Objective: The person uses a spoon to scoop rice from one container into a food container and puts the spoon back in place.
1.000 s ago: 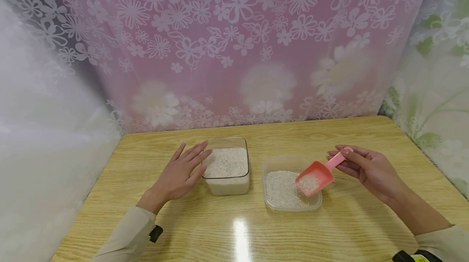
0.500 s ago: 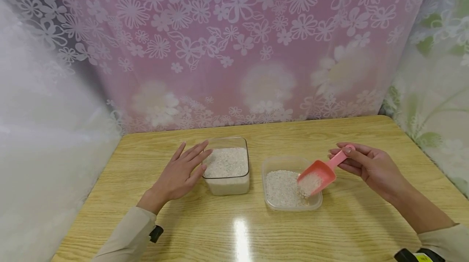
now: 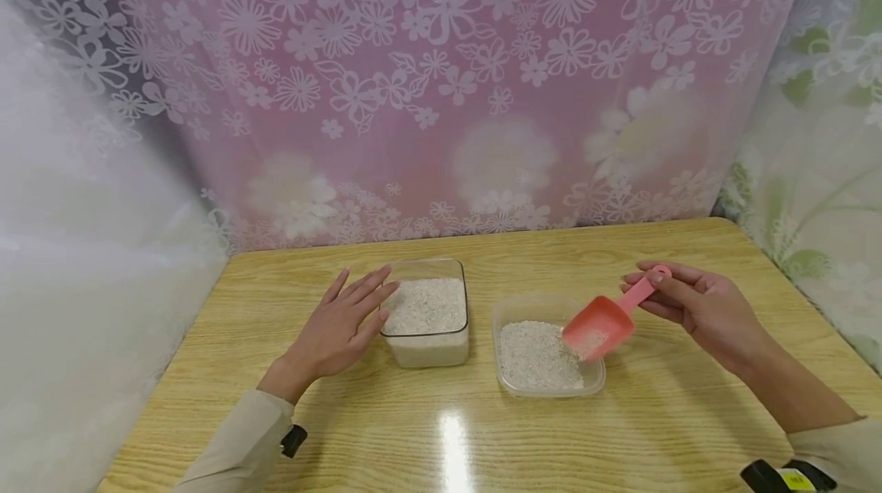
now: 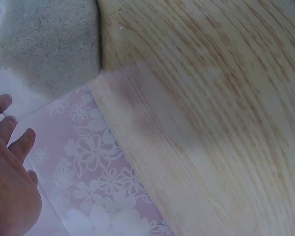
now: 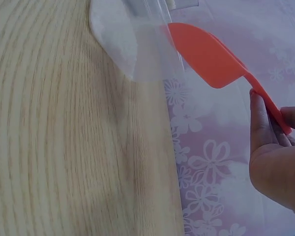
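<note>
scoop [image 3: 598, 327] is held by right hand [image 3: 713, 321], over the right part of tub [image 3: 551, 392]. handle end is pinched between thumb and fingers; other fingertips are seen bunched behind the handle. scoop is tilted, handle up and to the right, front lip pointed down and left over the tub. a small patch of grains is seen in its bowl near the lower lip, more grains just off the lip; whether those are falling can't be told from a still. scoop's underside is seen in the right wrist view, tip overlapped with the clear tub wall; contact with the wall can't be told.

tub is partly filled with rice [image 3: 537, 355], heaped to the left, less of it at the right.

box [image 3: 430, 351], clear and dark-rimmed, is set left of the tub, the two standing apart. rice is held in it too, level below the rim. left hand [image 3: 344, 324] is laid at its left side, fingers straight and spread, fingertips overlapping the rim; nothing is gripped. how firmly the box is pressed can't be told.

both containers are stood upright on wood-grain table [image 3: 386, 420]. pink floral cloth [image 3: 386, 133] is hung behind. light sleeves [image 3: 237, 443] are worn on both arms.
</note>
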### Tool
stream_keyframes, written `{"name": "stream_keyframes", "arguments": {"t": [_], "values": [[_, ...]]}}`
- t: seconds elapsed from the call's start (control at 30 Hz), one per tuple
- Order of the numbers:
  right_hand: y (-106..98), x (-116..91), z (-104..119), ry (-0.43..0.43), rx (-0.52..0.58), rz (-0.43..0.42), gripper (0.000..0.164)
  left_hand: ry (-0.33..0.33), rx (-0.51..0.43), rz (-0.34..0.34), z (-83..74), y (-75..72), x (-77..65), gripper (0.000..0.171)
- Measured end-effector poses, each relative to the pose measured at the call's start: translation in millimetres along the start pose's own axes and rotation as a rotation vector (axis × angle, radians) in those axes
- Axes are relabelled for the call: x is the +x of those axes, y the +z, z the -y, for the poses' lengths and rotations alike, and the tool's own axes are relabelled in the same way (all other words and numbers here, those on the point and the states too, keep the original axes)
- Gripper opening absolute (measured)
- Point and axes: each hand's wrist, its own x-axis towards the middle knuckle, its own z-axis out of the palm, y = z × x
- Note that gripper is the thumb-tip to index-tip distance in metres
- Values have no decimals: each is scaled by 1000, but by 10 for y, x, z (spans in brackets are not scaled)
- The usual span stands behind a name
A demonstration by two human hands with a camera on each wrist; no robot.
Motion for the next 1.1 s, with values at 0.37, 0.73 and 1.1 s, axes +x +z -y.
{"name": "stream_keyframes", "arguments": {"t": [0.37,0.73,1.1], "values": [[73,39,20,-36,-138,-92,30,4,4,-4,3,1,-12,48],[122,27,12,-118,-204,-51,32,15,8,1,4,9,-8,48],[185,78,40,-93,-46,-79,28,2,22,12,-3,-12,-1,50]]}}
